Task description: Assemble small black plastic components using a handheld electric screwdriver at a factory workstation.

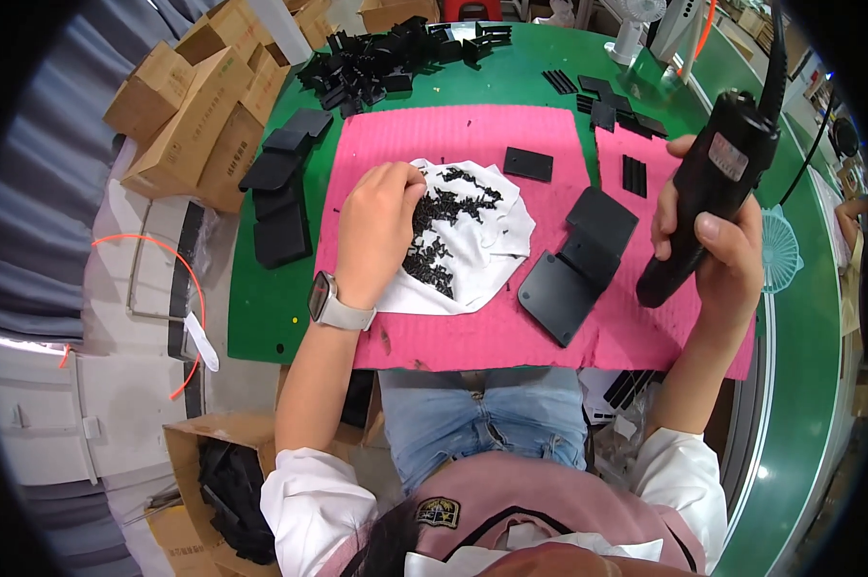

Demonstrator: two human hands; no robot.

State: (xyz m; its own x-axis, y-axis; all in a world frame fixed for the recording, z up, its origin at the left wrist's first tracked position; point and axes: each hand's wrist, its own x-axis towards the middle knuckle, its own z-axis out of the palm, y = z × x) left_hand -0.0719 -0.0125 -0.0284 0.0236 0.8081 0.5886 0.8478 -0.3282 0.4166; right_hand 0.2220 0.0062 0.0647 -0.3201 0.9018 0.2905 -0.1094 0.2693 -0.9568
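Note:
My right hand [727, 252] is wrapped round a black electric screwdriver [705, 188], tilted, with its cord rising from the top end. At the left edge of a heap of small black screws [446, 206] is my left hand [378, 219], fingers curled together. Whatever its fingertips hold is hidden. The screws lie on a crumpled white cloth [492, 277] spread over a pink corrugated mat [405, 130]. Between the cloth and the screwdriver sits a black plastic part with two flat plates [561, 296] joined by a middle piece. A small black rectangular plate [528, 163] rests above the cloth.
The green table [261, 327] carries a stack of black plates [282, 236] at left and a pile of black plastic pieces [376, 72] at the far side. Ribbed black strips [634, 176] lie at right. Cardboard boxes [189, 120] stand beyond the left edge. A small fan [628, 34] stands far right.

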